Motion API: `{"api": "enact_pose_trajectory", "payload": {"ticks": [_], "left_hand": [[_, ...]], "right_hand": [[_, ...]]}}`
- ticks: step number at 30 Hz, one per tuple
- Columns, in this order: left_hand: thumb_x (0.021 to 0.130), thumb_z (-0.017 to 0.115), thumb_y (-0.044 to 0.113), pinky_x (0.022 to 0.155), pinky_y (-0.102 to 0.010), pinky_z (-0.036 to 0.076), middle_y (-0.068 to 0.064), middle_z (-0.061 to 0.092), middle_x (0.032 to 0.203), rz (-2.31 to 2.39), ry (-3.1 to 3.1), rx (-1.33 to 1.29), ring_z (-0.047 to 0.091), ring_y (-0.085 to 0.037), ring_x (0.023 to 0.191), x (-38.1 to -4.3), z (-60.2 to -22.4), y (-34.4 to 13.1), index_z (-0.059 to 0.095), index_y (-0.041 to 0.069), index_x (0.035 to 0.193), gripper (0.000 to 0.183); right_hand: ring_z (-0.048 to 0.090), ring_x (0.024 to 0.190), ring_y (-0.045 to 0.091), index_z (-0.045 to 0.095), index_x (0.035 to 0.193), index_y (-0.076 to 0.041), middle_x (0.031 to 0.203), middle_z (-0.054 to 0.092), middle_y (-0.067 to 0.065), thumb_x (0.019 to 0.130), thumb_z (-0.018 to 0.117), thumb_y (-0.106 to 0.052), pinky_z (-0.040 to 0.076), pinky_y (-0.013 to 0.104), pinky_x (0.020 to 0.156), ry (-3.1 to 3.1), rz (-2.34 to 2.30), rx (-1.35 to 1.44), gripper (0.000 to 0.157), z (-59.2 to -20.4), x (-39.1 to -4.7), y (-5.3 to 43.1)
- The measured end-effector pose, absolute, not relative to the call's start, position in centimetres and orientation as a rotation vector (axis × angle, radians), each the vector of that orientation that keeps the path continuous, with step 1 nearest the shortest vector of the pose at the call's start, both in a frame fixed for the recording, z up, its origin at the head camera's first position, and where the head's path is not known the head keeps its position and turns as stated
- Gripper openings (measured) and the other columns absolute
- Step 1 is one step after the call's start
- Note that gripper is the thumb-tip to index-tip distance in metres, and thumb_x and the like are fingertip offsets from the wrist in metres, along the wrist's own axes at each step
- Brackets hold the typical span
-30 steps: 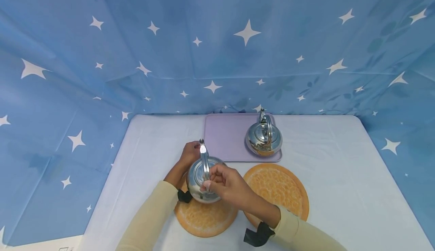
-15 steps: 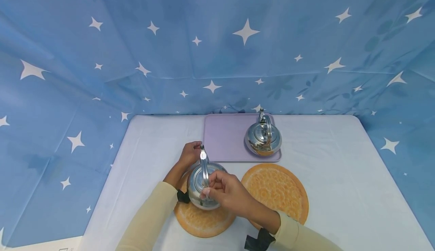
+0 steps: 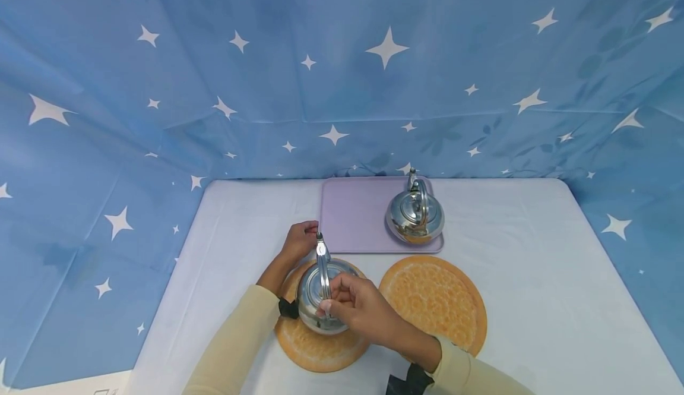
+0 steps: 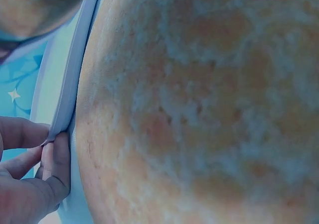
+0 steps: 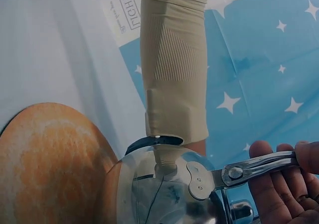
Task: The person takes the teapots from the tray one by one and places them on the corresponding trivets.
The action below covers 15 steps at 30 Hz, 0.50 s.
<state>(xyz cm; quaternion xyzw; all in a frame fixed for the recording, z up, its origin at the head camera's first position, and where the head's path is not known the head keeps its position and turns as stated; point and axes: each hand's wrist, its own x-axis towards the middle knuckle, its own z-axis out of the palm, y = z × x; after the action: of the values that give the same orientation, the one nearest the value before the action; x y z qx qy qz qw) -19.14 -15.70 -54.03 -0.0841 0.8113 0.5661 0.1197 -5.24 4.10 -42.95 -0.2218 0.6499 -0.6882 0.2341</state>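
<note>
Looking past the lilac tray (image 3: 350, 214), see a blue star-print curtain (image 3: 267, 80); beneath the tray, a white-covered worktop (image 3: 534, 264). Nearer than the tray, find the right bread-patterned placemat (image 3: 435, 300) before its right end and the left bread-patterned placemat (image 3: 320, 353) before its left. On the tray's right end, note the far metal kettle (image 3: 414, 217); in front of its left end, over the left placemat, the near metal kettle (image 3: 312, 300), upright. Cannot tell whether touching the placemat. At the tray's left edge, see the left hand (image 3: 299, 242), with the rim pinched in its fingers (image 4: 61, 159); in front of the tray, the right hand (image 3: 359, 304), with fingers curled about the near kettle's handle (image 5: 266, 167).

To do this well, probably best to hold the kettle level, keep its weight straight under the handle, and slacken only with the base firmly seated. Keep the rim pinch light, so as not to drag the tray.

From the head view, get the whole layout; from the left wrist view, the rim pinch far more plainly; from the right wrist view alone, the screw (image 5: 235, 172) at the handle's foot.
</note>
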Motion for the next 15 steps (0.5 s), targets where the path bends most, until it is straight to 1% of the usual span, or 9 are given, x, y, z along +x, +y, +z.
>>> {"api": "enact_pose_trajectory", "payload": {"ticks": [3,7,12,15], "left_hand": [[0.078,0.053,-0.013,0.076,-0.027,0.052,-0.019,0.06,0.111,1.661,2.368,-0.246,0.058,-0.029,0.1,-19.15,-53.96,-15.66,0.055,-0.011,0.128,0.05],[0.079,0.056,-0.013,0.077,-0.027,0.052,-0.019,0.061,0.109,1.672,2.358,-0.246,0.059,-0.028,0.099,-19.17,-53.91,-15.66,0.055,-0.011,0.127,0.049],[0.077,0.059,-0.013,0.076,-0.027,0.052,-0.019,0.061,0.107,1.693,2.345,-0.25,0.06,-0.028,0.096,-19.19,-53.94,-15.72,0.055,-0.012,0.126,0.05],[0.077,0.061,-0.012,0.076,-0.027,0.053,-0.02,0.061,0.106,1.71,2.332,-0.252,0.061,-0.028,0.095,-19.17,-53.85,-15.65,0.055,-0.012,0.126,0.05]], "right_hand": [[0.067,0.087,0.04,0.055,0.102,0.006,0.091,0.069,0.016,0.095,0.061,-0.007,0.056,0.034,0.07,1.779,-1.897,-0.611,0.016,-43.16,-5.28,4.07],[0.067,0.087,0.041,0.055,0.102,0.006,0.091,0.069,0.015,0.095,0.061,-0.006,0.056,0.035,0.07,1.78,-1.895,-0.609,0.016,-43.38,-5.31,4.03],[0.066,0.088,0.042,0.054,0.102,0.006,0.092,0.069,0.015,0.095,0.061,-0.006,0.056,0.041,0.07,1.775,-1.896,-0.602,0.016,-43.49,-5.25,4.0],[0.066,0.089,0.042,0.054,0.102,0.006,0.092,0.069,0.015,0.095,0.061,-0.006,0.056,0.045,0.073,1.763,-1.906,-0.584,0.016,-43.52,-5.16,3.95]]}}
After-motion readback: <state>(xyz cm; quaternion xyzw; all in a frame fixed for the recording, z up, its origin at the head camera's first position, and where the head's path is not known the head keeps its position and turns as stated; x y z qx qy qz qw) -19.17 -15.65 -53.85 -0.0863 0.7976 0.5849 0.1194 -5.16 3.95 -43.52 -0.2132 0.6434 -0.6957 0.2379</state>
